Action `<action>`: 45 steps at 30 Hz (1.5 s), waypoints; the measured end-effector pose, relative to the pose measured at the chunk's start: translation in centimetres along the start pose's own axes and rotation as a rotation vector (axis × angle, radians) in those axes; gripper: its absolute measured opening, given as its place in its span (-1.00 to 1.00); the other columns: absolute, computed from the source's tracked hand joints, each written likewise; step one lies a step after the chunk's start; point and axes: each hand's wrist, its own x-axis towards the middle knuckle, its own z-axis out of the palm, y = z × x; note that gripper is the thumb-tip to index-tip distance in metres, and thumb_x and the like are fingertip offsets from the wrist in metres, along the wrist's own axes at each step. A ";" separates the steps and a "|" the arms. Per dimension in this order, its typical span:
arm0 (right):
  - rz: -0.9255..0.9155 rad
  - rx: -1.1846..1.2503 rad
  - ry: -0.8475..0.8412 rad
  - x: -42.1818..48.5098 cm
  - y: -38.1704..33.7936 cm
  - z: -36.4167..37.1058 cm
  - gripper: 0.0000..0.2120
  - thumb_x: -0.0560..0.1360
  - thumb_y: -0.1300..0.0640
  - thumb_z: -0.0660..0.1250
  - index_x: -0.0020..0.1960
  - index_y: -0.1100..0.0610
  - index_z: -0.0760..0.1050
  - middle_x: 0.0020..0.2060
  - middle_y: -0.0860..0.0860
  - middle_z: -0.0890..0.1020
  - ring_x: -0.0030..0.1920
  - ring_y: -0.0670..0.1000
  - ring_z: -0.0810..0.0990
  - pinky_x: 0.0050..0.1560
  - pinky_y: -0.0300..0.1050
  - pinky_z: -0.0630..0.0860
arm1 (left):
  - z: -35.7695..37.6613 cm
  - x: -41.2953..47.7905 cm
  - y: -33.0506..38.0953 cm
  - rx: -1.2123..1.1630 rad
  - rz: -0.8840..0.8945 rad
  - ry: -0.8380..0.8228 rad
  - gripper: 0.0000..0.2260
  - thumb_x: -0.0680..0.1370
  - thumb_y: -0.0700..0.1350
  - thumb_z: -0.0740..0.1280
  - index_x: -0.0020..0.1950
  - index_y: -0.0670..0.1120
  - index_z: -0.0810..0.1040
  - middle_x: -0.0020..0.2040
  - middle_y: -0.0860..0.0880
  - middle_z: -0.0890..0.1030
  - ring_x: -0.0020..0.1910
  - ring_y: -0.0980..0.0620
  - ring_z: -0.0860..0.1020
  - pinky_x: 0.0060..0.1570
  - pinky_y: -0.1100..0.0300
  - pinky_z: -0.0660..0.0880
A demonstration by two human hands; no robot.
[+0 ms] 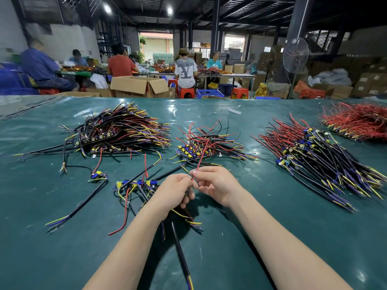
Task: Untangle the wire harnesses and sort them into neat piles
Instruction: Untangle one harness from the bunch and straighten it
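Note:
My left hand (173, 190) grips a wire harness (180, 243) whose black cable hangs down toward me, with yellow and blue leads poking out below the fist. My right hand (213, 184) pinches that harness's thin red wire (201, 158), which rises up and away over the small middle tangle (209, 143). A big black-and-yellow pile (125, 130) lies at the left. Another sorted pile (318, 153) fans out at the right, and a red-wire pile (358, 122) sits far right. A few loose harnesses (134, 185) lie left of my hands.
The green table cover (62, 258) spreads under everything. A single harness (83, 197) lies at the near left. Beyond the table's far edge are cardboard boxes (138, 85), red stools, blue crates, a standing fan (295, 55) and several seated people at other tables.

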 end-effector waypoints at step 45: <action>-0.162 -0.776 -0.185 -1.9 -1.1 2.5 -0.74 0.45 0.12 0.37 -0.40 0.12 0.47 -0.60 -0.15 0.48 -0.58 -0.21 0.41 -0.52 -0.31 0.38 | -1.8 0.3 1.1 -0.589 0.008 0.166 -0.80 0.61 -0.25 0.11 -0.16 -0.04 0.20 -0.09 -0.07 0.51 -0.31 -0.06 0.57 -0.44 0.18 0.43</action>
